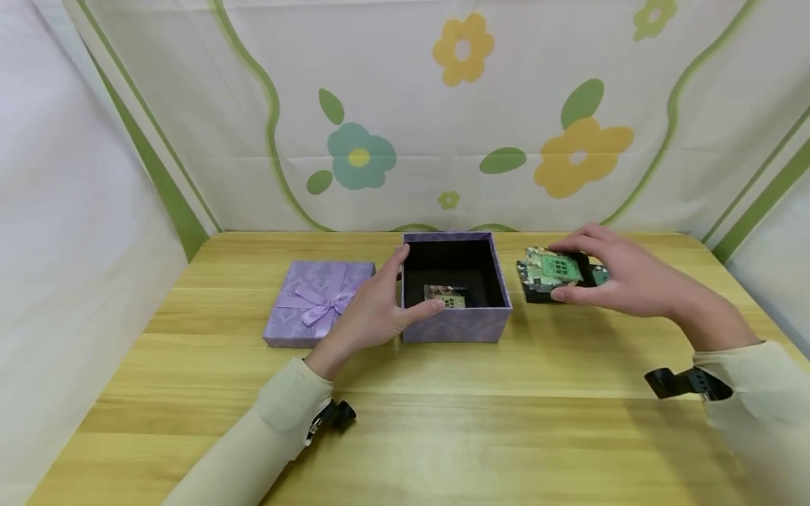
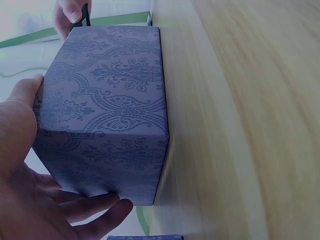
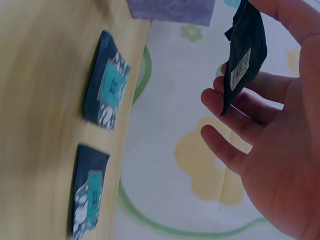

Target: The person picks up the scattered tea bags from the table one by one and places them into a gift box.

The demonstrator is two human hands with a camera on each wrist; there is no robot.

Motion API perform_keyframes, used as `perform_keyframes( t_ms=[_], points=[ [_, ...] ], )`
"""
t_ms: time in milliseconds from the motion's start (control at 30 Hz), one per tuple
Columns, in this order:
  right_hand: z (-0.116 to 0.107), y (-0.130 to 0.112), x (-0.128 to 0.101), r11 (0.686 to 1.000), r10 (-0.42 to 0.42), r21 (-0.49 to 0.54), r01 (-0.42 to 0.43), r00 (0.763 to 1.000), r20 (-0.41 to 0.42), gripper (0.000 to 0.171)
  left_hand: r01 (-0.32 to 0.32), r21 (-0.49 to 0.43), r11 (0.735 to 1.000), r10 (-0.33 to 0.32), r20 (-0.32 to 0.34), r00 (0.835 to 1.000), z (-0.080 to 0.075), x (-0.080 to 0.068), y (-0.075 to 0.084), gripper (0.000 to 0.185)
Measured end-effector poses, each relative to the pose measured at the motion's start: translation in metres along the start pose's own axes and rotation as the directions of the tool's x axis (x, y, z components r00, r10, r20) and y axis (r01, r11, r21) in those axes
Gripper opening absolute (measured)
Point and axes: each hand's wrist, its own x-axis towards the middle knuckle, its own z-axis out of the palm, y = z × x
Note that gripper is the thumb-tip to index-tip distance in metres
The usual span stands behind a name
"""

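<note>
An open purple patterned box [image 1: 455,325] stands in the middle of the wooden table, with one small packet [image 1: 446,296] lying on its dark floor. My left hand [image 1: 392,292] rests on the box's front left corner, thumb along the front wall and straight fingers along the left wall; in the left wrist view the left hand [image 2: 35,170] lies against the box [image 2: 105,110]. My right hand [image 1: 569,273] pinches a dark packet with a green label [image 1: 550,267] just above other dark packets [image 1: 534,292] right of the box. In the right wrist view the held packet [image 3: 244,60] hangs from my right hand [image 3: 260,15].
The purple lid with a ribbon bow [image 1: 319,302] lies left of the box. Two dark packets [image 3: 107,80] [image 3: 90,197] lie flat on the table near its back edge. A flowered cloth [image 1: 405,105] hangs behind the table, and white cloth closes off the left side.
</note>
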Motion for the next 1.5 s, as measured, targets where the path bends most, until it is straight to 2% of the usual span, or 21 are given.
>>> perform_keyframes(
  t_ms=[200, 367, 900, 1100, 1233, 1500],
  points=[
    [-0.002, -0.019, 0.017, 1.000, 0.002, 0.025, -0.003, 0.999, 0.036, 0.067, 0.003, 0.007, 1.000, -0.003, -0.012, 1.000, -0.001, 0.000, -0.001, 0.115],
    [0.002, -0.034, 0.034, 0.999, -0.018, 0.036, 0.017, 0.999, 0.032, 0.068, 0.012, 0.010, 1.000, -0.012, -0.017, 1.000, -0.002, -0.001, -0.003, 0.115],
    [0.043, -0.073, 0.081, 0.990, -0.127, 0.070, 0.121, 0.988, 0.083, 0.074, 0.017, -0.001, 1.000, -0.017, -0.015, 1.000, -0.004, -0.002, -0.005, 0.113],
    [0.060, -0.077, 0.089, 0.984, -0.174, 0.044, 0.170, 0.979, 0.103, 0.076, 0.010, -0.003, 1.000, -0.010, -0.016, 1.000, -0.003, -0.001, -0.006, 0.113],
    [0.070, -0.078, 0.092, 0.978, -0.208, 0.008, 0.208, 0.975, 0.084, 0.075, 0.006, -0.010, 1.000, -0.006, -0.010, 1.000, -0.002, 0.000, -0.006, 0.113],
    [0.073, -0.081, 0.092, 0.972, -0.216, -0.074, 0.222, 0.973, 0.086, 0.071, -0.041, -0.079, 0.996, 0.042, 0.007, 0.999, 0.001, 0.004, -0.009, 0.113]
  ],
)
